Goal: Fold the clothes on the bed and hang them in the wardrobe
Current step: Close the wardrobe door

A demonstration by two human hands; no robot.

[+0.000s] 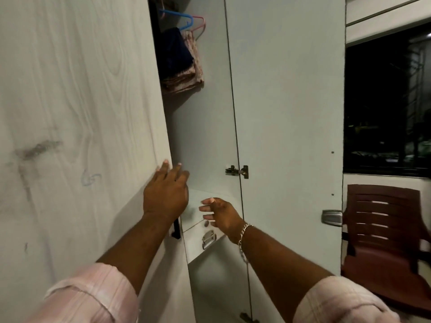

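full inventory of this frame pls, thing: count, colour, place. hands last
wardrobe doors: 2, pale wood-grain left, plain white right, both open
hangers: 2, blue and pink, top of the wardrobe
folded clothes: 2 at least, dark blue and pinkish patterned, on the hangers
drawer: 1, white with metal handle, inside the wardrobe, low
hinge: 1, metal, at the right door's inner edge
door handle: 1, silver, right door's edge
chair: 1, dark red slatted, right, under the window
window: 1, dark, upper right
bracelet: 1, silver chain, right wrist
left hand: fingers straight, on the left door's edge
right hand: fingers spread, holding nothing, in front of the drawer
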